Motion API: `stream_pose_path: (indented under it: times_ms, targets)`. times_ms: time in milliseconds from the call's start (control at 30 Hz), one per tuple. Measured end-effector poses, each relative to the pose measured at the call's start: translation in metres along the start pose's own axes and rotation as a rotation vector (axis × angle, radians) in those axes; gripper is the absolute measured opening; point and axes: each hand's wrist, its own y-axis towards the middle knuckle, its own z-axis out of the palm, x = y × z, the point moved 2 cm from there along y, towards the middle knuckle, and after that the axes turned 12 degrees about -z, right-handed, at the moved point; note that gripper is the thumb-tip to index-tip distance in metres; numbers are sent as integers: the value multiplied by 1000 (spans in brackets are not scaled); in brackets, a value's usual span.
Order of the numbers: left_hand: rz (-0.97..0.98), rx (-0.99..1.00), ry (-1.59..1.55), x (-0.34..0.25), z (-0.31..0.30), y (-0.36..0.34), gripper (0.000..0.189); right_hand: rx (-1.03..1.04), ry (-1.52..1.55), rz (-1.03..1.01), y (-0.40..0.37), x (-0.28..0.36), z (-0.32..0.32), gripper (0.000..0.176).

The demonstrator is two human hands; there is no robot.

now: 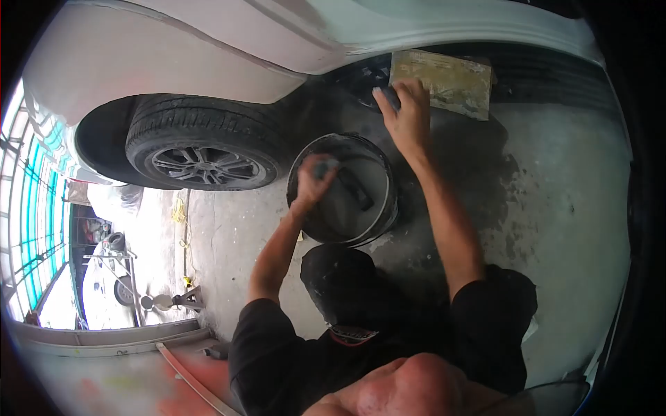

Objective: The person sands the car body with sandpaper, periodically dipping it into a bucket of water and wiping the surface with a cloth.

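My left hand (313, 184) is inside the rim of a round, dark bucket (395, 201), above the grey water in it. Its fingers are closed round something small and greyish that I cannot make out. A dark, oblong block (355, 188) lies in the water just right of that hand. My right hand (411, 119) is raised to the right of the bucket, below the car body. Between its thumb and fingers is a dark grey pad (393, 98), partly hidden by the fingers.
A pale car body (208, 52) with a wheel (205, 149) spans the top. A stained yellowish board (451, 82) lies beneath its edge. The concrete floor (562, 201) has wet patches. A stand (186, 299) and yellow cord (180, 210) are at left.
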Motion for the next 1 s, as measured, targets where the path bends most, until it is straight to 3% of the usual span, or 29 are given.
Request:
stream_pose_path:
  times_ms: [33,100,167,300,367,533,600,700,767,833,867,900,967,1000]
  targets:
    - [16,168,134,-7,16,-4,36,-2,46,92,-15,0,0,32]
    - [-82,487,241,4,55,-6,44,25,42,77,-31,2,3,32]
    - [92,736,289,54,102,0,50,33,138,102,-36,9,4,31]
    - [-167,713,743,47,152,-14,53,62,221,125,-33,24,-13,30]
    - [-211,760,824,59,163,-26,53,71,249,120,-36,22,-20,31]
    - [3,907,691,91,158,-46,55,64,288,176,-38,15,-34,31]
    - [-49,865,580,77,138,-46,56,27,281,180,-42,6,-28,31]
    - [-234,688,433,-34,45,-18,56,4,369,230,-29,10,-22,33]
    - [49,487,267,-95,-19,15,53,9,400,251,-22,10,-15,33]
    - [87,235,373,-153,-88,52,35,6,478,256,-15,15,-7,33]
    - [309,137,434,-193,-125,70,26,7,510,262,-14,18,-4,32]
    - [289,24,414,-226,-154,84,22,-14,534,252,-12,21,-1,32]
    - [621,-139,681,-281,-216,123,36,-58,578,232,-9,30,7,32]
    - [637,-219,732,-316,-238,134,47,-46,565,221,-8,32,10,32]
